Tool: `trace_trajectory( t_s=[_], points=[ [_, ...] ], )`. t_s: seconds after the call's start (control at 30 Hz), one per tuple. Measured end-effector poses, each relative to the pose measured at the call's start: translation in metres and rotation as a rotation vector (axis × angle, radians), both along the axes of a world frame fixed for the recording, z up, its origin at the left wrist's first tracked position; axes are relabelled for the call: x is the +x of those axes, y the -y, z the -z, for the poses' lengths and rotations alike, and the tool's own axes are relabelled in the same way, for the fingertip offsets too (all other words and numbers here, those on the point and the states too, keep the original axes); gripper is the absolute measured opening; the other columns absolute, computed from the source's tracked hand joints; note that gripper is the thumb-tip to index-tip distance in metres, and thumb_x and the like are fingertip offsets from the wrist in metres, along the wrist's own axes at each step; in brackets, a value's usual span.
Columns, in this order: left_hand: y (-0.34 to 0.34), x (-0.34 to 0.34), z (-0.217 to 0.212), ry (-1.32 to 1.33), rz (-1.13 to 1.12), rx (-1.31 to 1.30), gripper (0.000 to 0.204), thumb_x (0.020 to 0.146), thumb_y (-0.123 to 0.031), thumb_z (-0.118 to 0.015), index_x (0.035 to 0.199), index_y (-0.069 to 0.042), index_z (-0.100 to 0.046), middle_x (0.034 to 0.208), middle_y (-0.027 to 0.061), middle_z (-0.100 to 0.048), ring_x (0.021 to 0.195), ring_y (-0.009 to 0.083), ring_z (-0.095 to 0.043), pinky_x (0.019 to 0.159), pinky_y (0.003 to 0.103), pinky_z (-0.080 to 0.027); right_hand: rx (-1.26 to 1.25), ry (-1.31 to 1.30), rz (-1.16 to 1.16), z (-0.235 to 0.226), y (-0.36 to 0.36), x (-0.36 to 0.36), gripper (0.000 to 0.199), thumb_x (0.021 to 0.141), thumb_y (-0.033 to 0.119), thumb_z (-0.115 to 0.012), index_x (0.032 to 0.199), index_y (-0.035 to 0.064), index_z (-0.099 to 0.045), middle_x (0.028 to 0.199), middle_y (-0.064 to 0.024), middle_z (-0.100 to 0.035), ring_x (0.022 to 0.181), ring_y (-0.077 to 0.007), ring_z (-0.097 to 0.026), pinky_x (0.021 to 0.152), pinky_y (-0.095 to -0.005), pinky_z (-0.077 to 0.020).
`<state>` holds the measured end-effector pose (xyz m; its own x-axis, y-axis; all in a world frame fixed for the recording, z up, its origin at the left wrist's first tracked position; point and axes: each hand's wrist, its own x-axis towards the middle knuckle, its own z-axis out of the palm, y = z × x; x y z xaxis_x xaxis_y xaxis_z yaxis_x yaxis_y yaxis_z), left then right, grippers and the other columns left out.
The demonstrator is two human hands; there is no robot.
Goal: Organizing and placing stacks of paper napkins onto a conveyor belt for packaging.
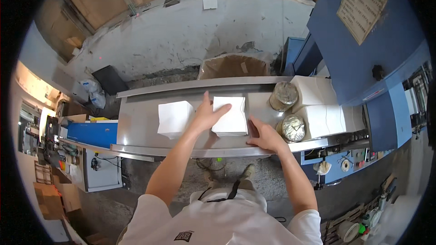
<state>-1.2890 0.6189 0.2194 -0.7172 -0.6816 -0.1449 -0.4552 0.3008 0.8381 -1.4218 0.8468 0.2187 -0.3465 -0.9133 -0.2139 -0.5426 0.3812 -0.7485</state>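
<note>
- Blue machine [377,31]: a tall, painted cabinet well beyond the right fingers, toward the upper right, with a worn paper sheet fixed to its face.
- Metal trough [136,120]: long, smooth and grey with raised rims, running under both hands and out past them on either side.
- Cardboard box [212,71]: open, brown, lined with clear plastic, beyond the trough's far rim from the left fingertips.
- Forearms: bare, reaching up from white short sleeves and slanting inward, so the hands face each other across one stack.
- Right-hand stacks [323,120]: white blocks, apparently paper, with slightly wavy edges, to the right of the right fingers.
- Middle stack [230,120]: a squared white block between the two hands.
- Left stack [175,118]: a similar block, just left of the left hand, apart from its fingers.
- Two round cylinders [293,128]: shiny-topped, near the right knuckles.
- Left hand [206,117]: spread wide, thumb over the middle stack's top, fingers pointing away along its left side.
- Right hand [268,137]: half-curled, thumb and fingers well parted, fingertips just beside the stack's right side; contact cannot be told.
</note>
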Motion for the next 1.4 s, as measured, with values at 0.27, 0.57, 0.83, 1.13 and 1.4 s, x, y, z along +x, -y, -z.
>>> trace_trajectory(
  t_s=[0.27,0.57,0.83,1.13,1.4],
  points=[
    [-0.031,0.017,0.007,-0.179,0.066,0.480,0.072,0.096,-0.046,-0.059,0.141,0.006,-0.038,0.130,0.0166,-0.056,0.118,0.0220,-0.054,0.101,0.033,-0.041,-0.324,0.486,0.046,0.058,-0.001,0.000,0.085,0.081,0.005,-0.062,0.154,0.0048,-0.018,0.132,-0.0225,-0.056,0.115,-0.0324,-0.060,0.094,-0.0358,-0.0481],
    [-0.030,0.013,0.007,-0.193,0.052,0.775,0.066,0.096,-0.051,-0.055,0.140,-0.003,-0.045,0.129,0.0144,-0.057,0.116,0.0240,-0.057,0.095,0.042,-0.048,-0.042,0.423,-0.094,-0.027,0.033,-0.001,0.084,0.085,0.017,-0.063,0.155,0.0045,-0.017,0.125,-0.0144,-0.056,0.100,-0.0183,-0.057,0.082,-0.0305,-0.0488],
    [-0.031,0.050,-0.021,-0.531,0.321,1.569,0.056,0.099,-0.048,-0.045,0.142,-0.012,-0.046,0.139,0.0110,-0.053,0.124,0.0313,-0.055,0.097,0.053,-0.048,-0.389,0.317,0.427,-0.123,-0.002,0.031,0.048,0.095,0.038,-0.061,0.123,-0.0003,-0.061,0.101,-0.0046,-0.067,0.089,-0.0102,-0.059,0.071,-0.0257,-0.0468],
    [-0.068,0.100,-0.034,-0.411,0.501,1.837,0.057,0.098,-0.052,-0.046,0.141,-0.015,-0.048,0.136,0.0093,-0.055,0.123,0.0298,-0.055,0.097,0.053,-0.048,-0.744,1.249,0.735,-0.077,-0.047,0.163,0.078,0.097,0.065,-0.033,0.147,0.0056,-0.037,0.145,-0.0122,-0.048,0.130,-0.0306,-0.049,0.105,-0.0448,-0.0418],
    [-0.088,0.184,-0.027,-0.190,0.599,1.459,0.064,0.097,-0.059,-0.044,0.141,-0.012,-0.048,0.136,0.0082,-0.055,0.122,0.0250,-0.055,0.095,0.048,-0.049,-0.792,1.077,0.844,-0.046,-0.087,0.245,0.055,0.095,0.027,-0.058,0.140,-0.0014,-0.042,0.134,-0.0137,-0.056,0.121,-0.0245,-0.056,0.102,-0.0392,-0.0446]
  ],
)
